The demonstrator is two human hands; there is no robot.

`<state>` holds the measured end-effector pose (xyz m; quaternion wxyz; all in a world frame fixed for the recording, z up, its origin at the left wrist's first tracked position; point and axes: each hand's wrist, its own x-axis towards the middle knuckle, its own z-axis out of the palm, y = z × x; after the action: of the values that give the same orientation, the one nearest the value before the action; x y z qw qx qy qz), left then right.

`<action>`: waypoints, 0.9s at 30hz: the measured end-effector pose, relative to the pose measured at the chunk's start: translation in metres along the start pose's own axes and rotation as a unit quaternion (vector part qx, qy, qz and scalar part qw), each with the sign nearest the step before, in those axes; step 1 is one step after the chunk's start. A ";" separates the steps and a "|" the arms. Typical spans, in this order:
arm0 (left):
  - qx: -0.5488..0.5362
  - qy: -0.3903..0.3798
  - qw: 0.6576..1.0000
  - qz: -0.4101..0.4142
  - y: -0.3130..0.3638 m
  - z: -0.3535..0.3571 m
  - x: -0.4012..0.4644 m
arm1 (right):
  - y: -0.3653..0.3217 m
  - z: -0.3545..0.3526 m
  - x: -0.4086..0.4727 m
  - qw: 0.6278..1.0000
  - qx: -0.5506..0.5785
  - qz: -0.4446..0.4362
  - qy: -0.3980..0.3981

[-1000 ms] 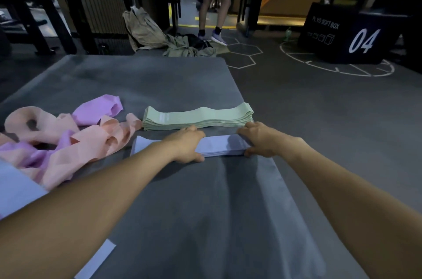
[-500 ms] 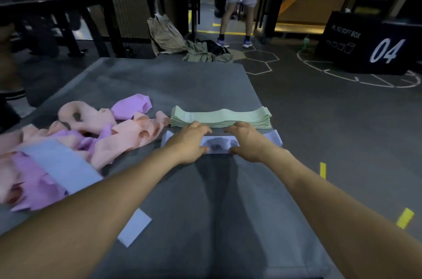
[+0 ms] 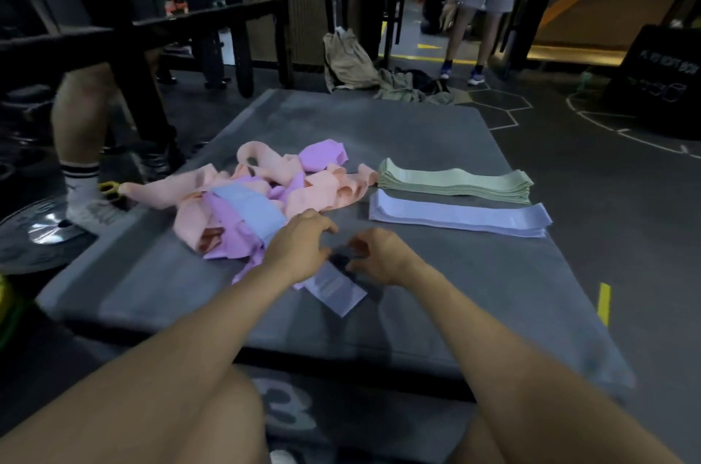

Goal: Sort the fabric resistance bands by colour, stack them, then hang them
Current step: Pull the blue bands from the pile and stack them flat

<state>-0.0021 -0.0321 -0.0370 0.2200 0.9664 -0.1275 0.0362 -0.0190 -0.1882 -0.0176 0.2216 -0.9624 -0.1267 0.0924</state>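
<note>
At the mat's [image 3: 474, 273] near edge, we are mid-sort: both hands, left hand [image 3: 299, 249] and right hand [image 3: 379, 254], hover loosely curled and empty over a stray pale blue band [image 3: 333, 289]. Its stack [image 3: 459, 215] lies at two o'clock before the green stack [image 3: 455, 180], the unsorted heap [image 3: 265, 198] at ten o'clock; next we need a pinch on that band.

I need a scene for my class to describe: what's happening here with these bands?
A person is sorting bands on a grey mat. A green stack and a lilac stack lie neatly on the right. A jumbled pile of peach, purple and blue bands waits on the left. Both hands, left and right, hover with loosely curled fingers over a lilac band.
</note>
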 end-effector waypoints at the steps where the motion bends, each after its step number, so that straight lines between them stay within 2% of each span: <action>1: -0.008 0.000 1.000 -0.004 -0.006 0.002 -0.006 | -0.003 0.005 0.000 1.000 -0.010 0.010 -0.007; 10: -0.008 -0.044 0.999 -0.008 -0.031 0.001 -0.023 | -0.018 0.019 0.007 0.989 -0.093 0.079 -0.080; 14: -0.021 -0.034 0.999 -0.006 -0.026 0.000 -0.024 | -0.026 0.015 0.007 0.986 -0.116 0.062 -0.106; 21: -0.011 0.006 0.998 0.058 -0.002 0.005 -0.017 | -0.015 0.005 0.005 0.999 0.032 0.007 0.041; 27: 0.048 0.051 0.993 0.095 0.010 0.009 -0.008 | 0.011 -0.008 -0.006 0.989 0.048 0.021 0.141</action>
<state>-0.0119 -0.0432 -0.0419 0.1754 0.9564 -0.2052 0.1117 -0.0208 -0.2023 -0.0147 0.2812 -0.9565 -0.0697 -0.0334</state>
